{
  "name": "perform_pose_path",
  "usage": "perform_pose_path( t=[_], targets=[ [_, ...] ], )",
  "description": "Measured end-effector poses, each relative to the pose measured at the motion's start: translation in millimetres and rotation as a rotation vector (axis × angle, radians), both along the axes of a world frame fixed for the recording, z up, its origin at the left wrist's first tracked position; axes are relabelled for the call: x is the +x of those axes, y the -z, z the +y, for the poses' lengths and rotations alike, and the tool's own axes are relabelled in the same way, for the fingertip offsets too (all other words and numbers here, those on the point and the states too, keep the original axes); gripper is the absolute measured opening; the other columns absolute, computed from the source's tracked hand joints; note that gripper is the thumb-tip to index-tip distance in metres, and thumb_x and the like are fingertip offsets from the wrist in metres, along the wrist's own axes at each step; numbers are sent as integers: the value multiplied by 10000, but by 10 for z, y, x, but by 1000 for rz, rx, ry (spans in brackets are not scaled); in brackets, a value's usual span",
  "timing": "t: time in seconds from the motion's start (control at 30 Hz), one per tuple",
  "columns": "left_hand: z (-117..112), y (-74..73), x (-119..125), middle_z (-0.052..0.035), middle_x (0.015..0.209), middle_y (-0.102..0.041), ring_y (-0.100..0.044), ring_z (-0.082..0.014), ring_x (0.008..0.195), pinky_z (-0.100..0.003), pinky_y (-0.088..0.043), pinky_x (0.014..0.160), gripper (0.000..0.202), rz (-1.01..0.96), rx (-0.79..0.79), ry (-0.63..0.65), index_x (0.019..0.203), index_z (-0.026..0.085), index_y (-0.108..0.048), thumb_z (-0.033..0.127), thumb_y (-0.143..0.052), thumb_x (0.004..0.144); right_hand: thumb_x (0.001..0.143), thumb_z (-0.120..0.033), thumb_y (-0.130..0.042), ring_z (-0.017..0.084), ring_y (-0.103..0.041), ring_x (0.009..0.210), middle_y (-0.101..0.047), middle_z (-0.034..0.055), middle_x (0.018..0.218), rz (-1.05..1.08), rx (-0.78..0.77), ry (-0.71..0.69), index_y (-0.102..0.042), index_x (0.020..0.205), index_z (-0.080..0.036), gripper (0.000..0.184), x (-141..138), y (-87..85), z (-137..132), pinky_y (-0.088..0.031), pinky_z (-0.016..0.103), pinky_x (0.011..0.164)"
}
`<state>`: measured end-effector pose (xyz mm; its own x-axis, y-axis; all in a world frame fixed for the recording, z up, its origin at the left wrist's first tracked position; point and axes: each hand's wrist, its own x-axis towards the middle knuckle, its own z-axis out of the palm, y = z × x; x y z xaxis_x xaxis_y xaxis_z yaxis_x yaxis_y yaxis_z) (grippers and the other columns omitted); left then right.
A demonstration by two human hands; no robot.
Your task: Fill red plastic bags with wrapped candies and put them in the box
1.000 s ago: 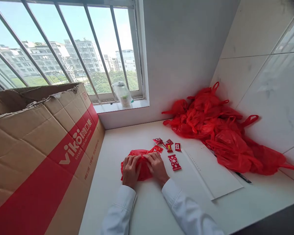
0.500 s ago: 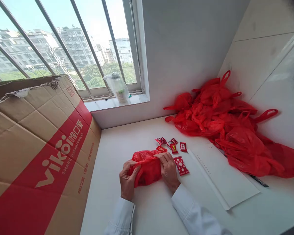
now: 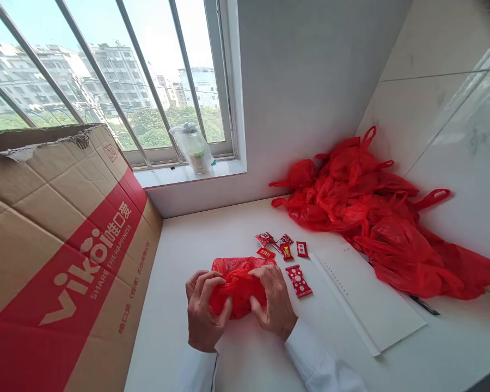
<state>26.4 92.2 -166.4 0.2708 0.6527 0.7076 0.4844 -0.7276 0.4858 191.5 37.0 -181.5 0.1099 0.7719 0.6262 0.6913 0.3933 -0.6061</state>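
Observation:
A red plastic bag (image 3: 240,291) lies on the white table between my hands, its film gathered in folds on top. My left hand (image 3: 206,307) grips the bag's left side, fingers curled over it and thumb at the near edge. On the right side, my right hand (image 3: 273,299) holds it the same way, thumb low and fingers over the top. What is inside the bag is hidden. Just beyond my right hand lie several small wrapped candies (image 3: 286,251), and a larger red dotted packet (image 3: 299,281) rests to its right.
A large cardboard box (image 3: 69,245) stands at the left. Red plastic bags (image 3: 351,190) are heaped at the back right against the wall. A white paper sheet (image 3: 371,305) and a dark cutter-like tool (image 3: 427,306) lie right. A bagged cup (image 3: 198,155) stands on the windowsill.
My fingers have gone from pinching the bag's top edge to curling around its sides. The bag's top is now folded down and bunched. The view has shifted slightly.

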Motion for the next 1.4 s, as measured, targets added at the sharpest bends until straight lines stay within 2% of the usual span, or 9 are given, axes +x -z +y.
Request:
perform_pose_path(
  t=[0.17,0.4,0.7,0.83,0.93,1.07,1.17,1.27,1.4],
  targets=[
    [-52,-4,-40,-54,869,-625,-486,-266,1004,-401,-443,827,85,154,161,15,716,213,-565,135,-599,716,753,-191,-519,203,-479,811,-582,13,785,-7,28,41,-531,838,-222,92,-59,-27,-12,-388,386,795],
    [-7,71,-156,-22,832,-576,-547,-161,800,-282,-453,710,237,-499,-264,-278,748,195,-592,350,-460,868,754,-156,-455,186,-525,795,-573,19,809,403,-27,265,-534,832,-223,129,151,21,-9,-438,325,722],
    [-287,-311,-156,-33,919,-654,-598,-144,709,-249,-457,665,241,-324,-436,-278,953,185,-615,375,-542,825,663,-108,-448,222,-547,993,-577,53,1000,500,78,-1,-527,1004,-236,373,261,-175,-225,-447,411,873],
    [-323,-505,-147,-26,848,-645,-590,-142,710,-251,-477,680,234,-429,-605,-92,938,177,-599,370,-578,807,772,-128,-458,230,-527,984,-600,40,993,270,191,-163,-593,953,-277,270,207,-583,-320,-436,451,874],
    [-334,-673,-64,-19,802,-633,-577,-143,704,-242,-471,641,234,-494,-715,70,960,182,-569,344,-605,795,826,-133,-482,220,-490,1015,-625,21,970,-107,88,-252,-626,939,-296,245,85,-775,-208,-434,426,876],
    [-390,-937,-15,10,710,-602,-545,-122,668,-217,-445,611,286,-540,-839,221,1078,213,-492,281,-593,820,838,-185,-525,235,-321,1261,-535,7,1224,-501,-161,-322,-669,820,-277,172,-3,-655,18,-266,481,1067],
    [-428,-1139,-132,33,680,-570,-465,-74,553,-182,-389,540,263,-578,-822,203,1109,240,-464,265,-538,858,762,-243,-641,308,-157,1356,-421,57,1363,-629,-349,-189,-663,756,-212,38,119,-487,74,-97,572,1096],
    [-435,-1297,-349,28,717,-547,-399,-58,509,-176,-343,486,206,-403,-773,140,1090,254,-498,276,-487,886,638,-362,-748,378,-45,1372,-279,123,1457,-658,-483,-60,-650,827,-177,282,335,-523,59,-15,629,1066],
    [-506,-1445,-529,-19,845,-542,-493,-105,662,-210,-419,569,210,253,-650,94,988,250,-620,299,-434,907,561,-412,-776,405,-37,1368,-191,140,1493,-693,-649,1,-645,873,-183,408,500,-772,70,-6,649,1043]
  ],
)
